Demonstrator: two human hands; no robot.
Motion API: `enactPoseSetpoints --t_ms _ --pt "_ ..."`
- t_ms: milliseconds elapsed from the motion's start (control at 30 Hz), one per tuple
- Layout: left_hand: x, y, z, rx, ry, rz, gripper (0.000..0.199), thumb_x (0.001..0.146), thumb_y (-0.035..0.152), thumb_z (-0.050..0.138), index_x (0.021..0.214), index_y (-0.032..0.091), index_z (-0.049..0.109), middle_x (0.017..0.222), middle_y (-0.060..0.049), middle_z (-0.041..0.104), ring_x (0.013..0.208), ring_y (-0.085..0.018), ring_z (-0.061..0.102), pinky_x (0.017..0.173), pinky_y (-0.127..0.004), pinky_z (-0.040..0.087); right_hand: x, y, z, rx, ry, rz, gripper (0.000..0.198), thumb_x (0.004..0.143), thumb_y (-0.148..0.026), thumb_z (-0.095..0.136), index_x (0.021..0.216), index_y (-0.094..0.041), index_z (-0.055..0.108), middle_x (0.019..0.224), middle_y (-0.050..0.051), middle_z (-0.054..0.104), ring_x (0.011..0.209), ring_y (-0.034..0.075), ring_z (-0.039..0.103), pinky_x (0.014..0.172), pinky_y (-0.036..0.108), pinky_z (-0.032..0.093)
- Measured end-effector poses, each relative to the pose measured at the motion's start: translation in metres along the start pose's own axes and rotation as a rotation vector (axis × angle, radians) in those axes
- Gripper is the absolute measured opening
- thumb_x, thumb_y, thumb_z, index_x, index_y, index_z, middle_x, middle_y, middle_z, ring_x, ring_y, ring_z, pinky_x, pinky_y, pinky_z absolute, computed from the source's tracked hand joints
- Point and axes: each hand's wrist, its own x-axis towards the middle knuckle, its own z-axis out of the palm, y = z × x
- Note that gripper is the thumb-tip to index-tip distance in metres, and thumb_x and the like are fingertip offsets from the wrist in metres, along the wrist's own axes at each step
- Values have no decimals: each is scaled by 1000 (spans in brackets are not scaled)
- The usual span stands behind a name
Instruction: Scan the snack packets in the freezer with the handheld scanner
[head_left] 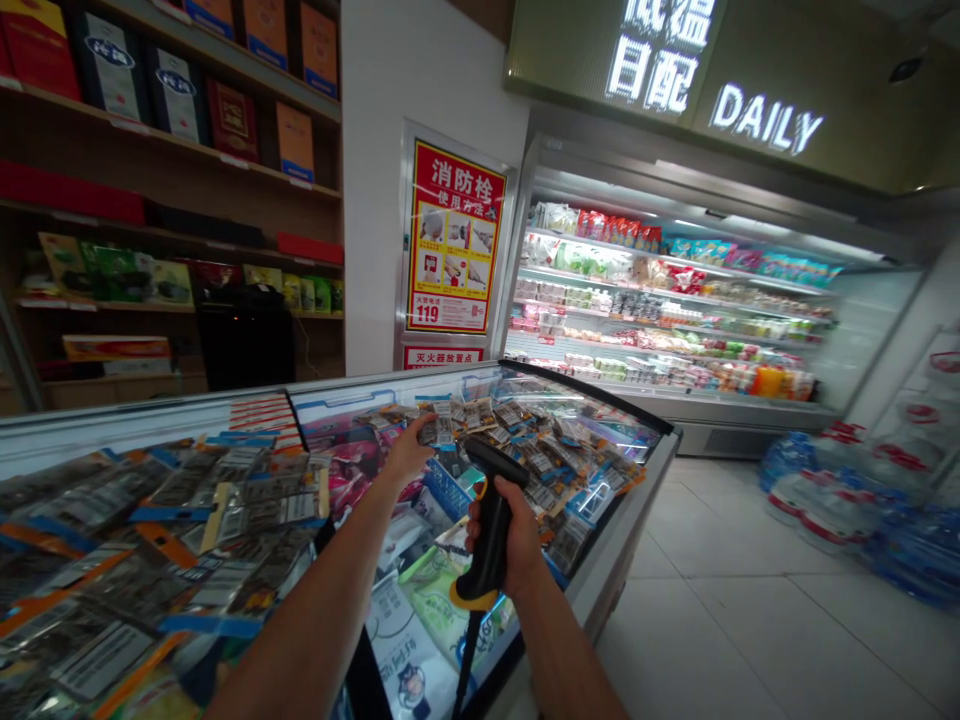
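My right hand [517, 540] is wrapped around the grip of a black and yellow barcode scanner [491, 525]. Its head tilts toward the far left, and a black cable hangs from the bottom of the handle. My left hand [409, 455] reaches forward over the freezer, thumb and fingers at the edge of a small blue-edged snack packet [443, 428] with a printed label. Many similar packets [551, 450] are spread over the glass to the right of it. Through the glass lid under my hands show a blue basket [444, 492] and bagged goods.
More packets [225, 520] cover the left part of the chest freezer, whose rim [637, 540] runs along the right. Wooden shelves [187, 170] with boxes stand behind. Beyond are a fire hydrant poster [454, 240], a refrigerated display [675, 300] and water bottles [817, 490] on the tiled floor.
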Motion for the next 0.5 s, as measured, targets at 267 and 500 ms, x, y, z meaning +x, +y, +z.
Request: enactPoseSetpoints --t_ms 267,500 --pt "2 -4 1 24 2 11 69 52 -1 46 118 18 48 87 -2 62 52 -7 51 42 -15 38 0 1 2 17 17 16 24 67 -39 53 70 -15 53 46 -2 52 35 8 45 34 18 37" --pt "5 -8 3 -54 -14 -14 71 52 -2 45 120 19 47 81 -1 63 54 -8 53 48 -17 42 0 2 2 -18 52 27 25 67 -39 52 71 -15 53 45 -2 51 35 8 45 34 18 37"
